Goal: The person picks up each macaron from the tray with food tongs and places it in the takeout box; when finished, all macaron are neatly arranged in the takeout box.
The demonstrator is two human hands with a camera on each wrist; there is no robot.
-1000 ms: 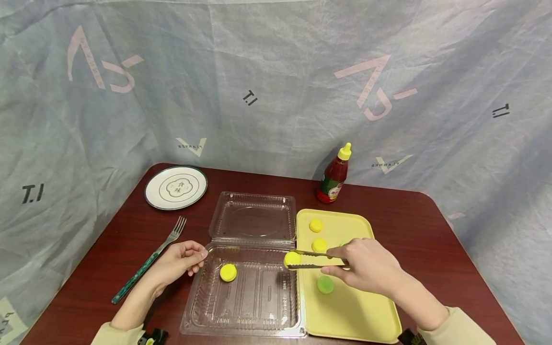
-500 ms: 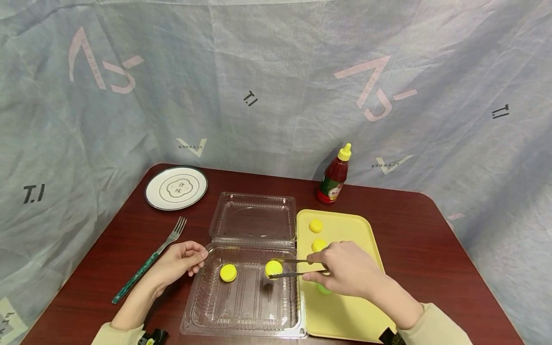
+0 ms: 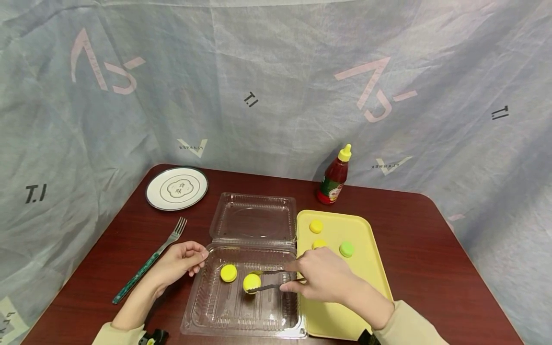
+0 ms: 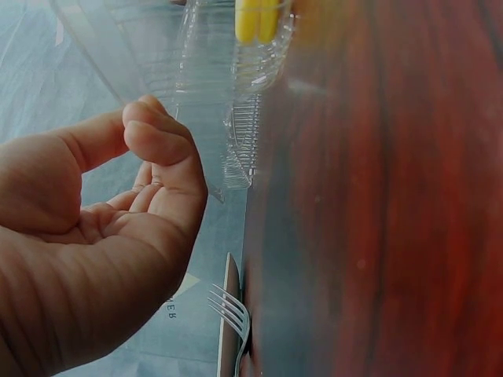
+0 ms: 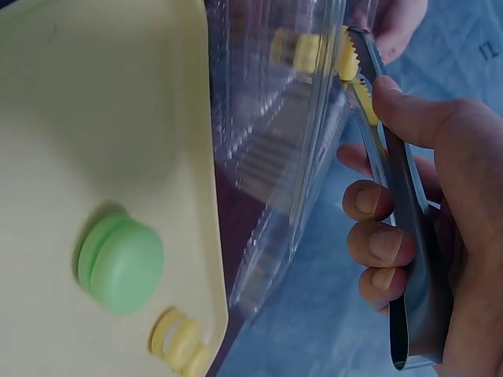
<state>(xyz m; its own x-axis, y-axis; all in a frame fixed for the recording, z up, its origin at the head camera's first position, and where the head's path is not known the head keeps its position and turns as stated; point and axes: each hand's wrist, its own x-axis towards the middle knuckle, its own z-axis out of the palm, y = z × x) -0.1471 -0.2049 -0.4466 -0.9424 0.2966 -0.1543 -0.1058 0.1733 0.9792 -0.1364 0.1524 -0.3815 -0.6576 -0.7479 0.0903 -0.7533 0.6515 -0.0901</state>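
My right hand (image 3: 325, 278) grips metal tongs (image 3: 276, 272), whose tips hold a yellow macaron (image 3: 252, 283) over the base of the clear plastic container (image 3: 241, 316). Another yellow macaron (image 3: 228, 273) lies in the base, left of the tongs. The right wrist view shows my fingers (image 5: 385, 243) wrapped round the tongs (image 5: 416, 259), with the macaron (image 5: 347, 59) between the toothed tips. At the container's upper left corner, my left hand (image 3: 178, 266) pinches the rim; the left wrist view has the thumb and forefinger of that hand (image 4: 118, 204) together at the clear edge.
Right of the container lies a yellow tray (image 3: 371, 287) with a green macaron (image 3: 346, 249) and yellow ones (image 3: 316, 226). A sauce bottle (image 3: 333, 182) stands behind it. A fork (image 3: 151, 261) and a white plate (image 3: 177, 188) are at the left. The open lid (image 3: 254, 218) lies behind the base.
My right hand has carried the tongs and yellow macaron left, from the tray's edge to over the container base. The green macaron on the tray has come into full view. My left hand stays put.
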